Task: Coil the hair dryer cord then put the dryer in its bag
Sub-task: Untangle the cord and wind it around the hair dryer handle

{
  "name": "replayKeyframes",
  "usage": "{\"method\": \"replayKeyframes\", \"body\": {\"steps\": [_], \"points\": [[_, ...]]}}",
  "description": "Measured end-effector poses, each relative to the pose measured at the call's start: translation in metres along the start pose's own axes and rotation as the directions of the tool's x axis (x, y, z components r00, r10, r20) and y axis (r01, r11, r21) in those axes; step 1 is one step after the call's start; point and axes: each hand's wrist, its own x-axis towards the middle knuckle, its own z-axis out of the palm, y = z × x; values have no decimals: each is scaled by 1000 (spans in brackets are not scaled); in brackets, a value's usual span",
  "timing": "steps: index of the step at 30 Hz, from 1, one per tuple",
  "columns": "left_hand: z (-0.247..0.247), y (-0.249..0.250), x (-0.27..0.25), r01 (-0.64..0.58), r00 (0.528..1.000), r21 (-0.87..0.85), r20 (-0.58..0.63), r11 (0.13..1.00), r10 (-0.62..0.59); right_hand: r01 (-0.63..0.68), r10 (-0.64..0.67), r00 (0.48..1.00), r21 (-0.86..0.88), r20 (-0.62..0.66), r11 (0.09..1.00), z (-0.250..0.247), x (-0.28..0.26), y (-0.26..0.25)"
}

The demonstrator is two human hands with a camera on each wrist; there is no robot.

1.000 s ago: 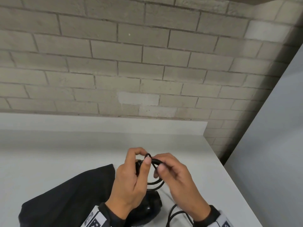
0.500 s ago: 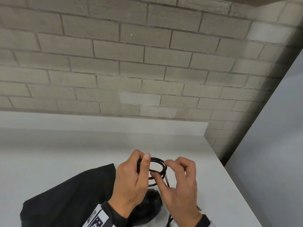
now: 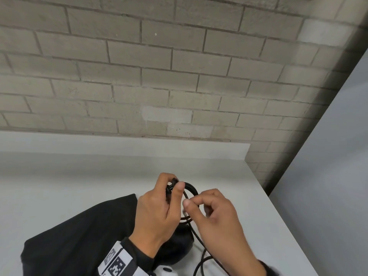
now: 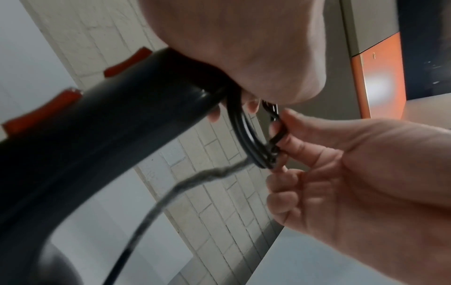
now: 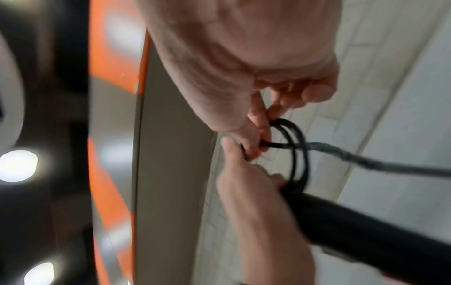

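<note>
Low in the centre of the head view, a thin black cord [image 3: 190, 189] is held in small round loops above the white tabletop [image 3: 59, 186]. The left hand [image 3: 157, 212] has its grip closed on the loops and on the handle end of the glossy black hair dryer [image 3: 177, 248], thumb pressed against the coil. The right hand [image 3: 217, 218] pinches a strand of the cord at the coil's right side in a narrow grip. The loose remainder of the cord trails to the lower edge of the frame. A black fabric bag [image 3: 79, 236] lies flat at lower left, just beside the dryer.
</note>
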Motion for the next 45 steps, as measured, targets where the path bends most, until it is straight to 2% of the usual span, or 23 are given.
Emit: {"method": "replayKeyframes", "body": {"steps": [2, 4, 5, 6, 7, 9, 11, 13, 15, 20, 24, 29, 32, 35, 37, 38, 39, 42, 45], "points": [[-2, -1, 2, 12, 1000, -20, 20, 1000, -11, -164, 131, 981, 264, 141, 950, -13, 4, -15], [-4, -3, 1, 21, 999, -49, 30, 999, -19, -328, 182, 936, 556, 301, 764, -25, 11, -21], [-4, -5, 1, 19, 999, -56, 35, 998, -17, -382, 181, 915, 635, 360, 672, -31, 14, -21], [-5, -6, 1, 12, 999, -58, 40, 998, -10, -404, 160, 903, 661, 399, 633, -36, 17, -19], [-5, -7, 1, 1, 999, -60, 44, 998, 2, -388, 125, 902, 647, 414, 657, -40, 18, -16], [-4, -9, 1, -13, 999, -63, 44, 998, 15, -279, 51, 916, 541, 398, 793, -43, 18, -12], [-3, -10, 1, -8, 999, -63, 37, 998, 10, -122, 4, 956, 388, 292, 914, -40, 15, -6], [-2, -10, 2, 11, 999, -79, 31, 997, -9, 12, -52, 989, 280, 136, 960, -34, 13, 1], [-2, -11, 3, 24, 999, -100, 30, 995, -21, 90, -104, 994, 251, 44, 964, -28, 12, 7], [-2, -12, 4, 7, 999, -123, 36, 992, -3, -15, 5, 1000, 366, 27, 930, -29, 9, 12], [0, -13, 3, -3, 1000, -121, 25, 993, 6, -188, 150, 982, 557, 113, 809, -36, 14, 12], [1, -13, 3, -32, 999, -65, 30, 997, 34, -197, 137, 980, 611, 145, 766, -44, 16, 2], [2, -13, 2, -27, 1000, -66, 5, 997, 27, -243, 113, 967, 708, 227, 663, -48, 15, -11], [3, -10, 0, -34, 999, -78, -8, 996, 33, -319, 109, 947, 839, 303, 440, -49, 15, -13], [5, -10, 0, -33, 999, -68, -15, 997, 32, -327, 43, 943, 894, 330, 306, -45, 13, -7], [5, -10, 0, -24, 1000, -61, -21, 998, 23, -300, -9, 948, 904, 317, 306, -41, 12, -2], [6, -11, 1, -8, 1000, -56, -29, 998, 7, -248, -59, 956, 896, 289, 368, -36, 9, 4], [5, -15, 4, 49, 998, -71, -39, 996, -52, -28, -183, 963, 746, 199, 666, -15, -1, 20], [3, -15, 3, 80, 997, -108, 10, 991, -80, 141, -266, 947, 508, 182, 850, 4, -10, 32]]}}
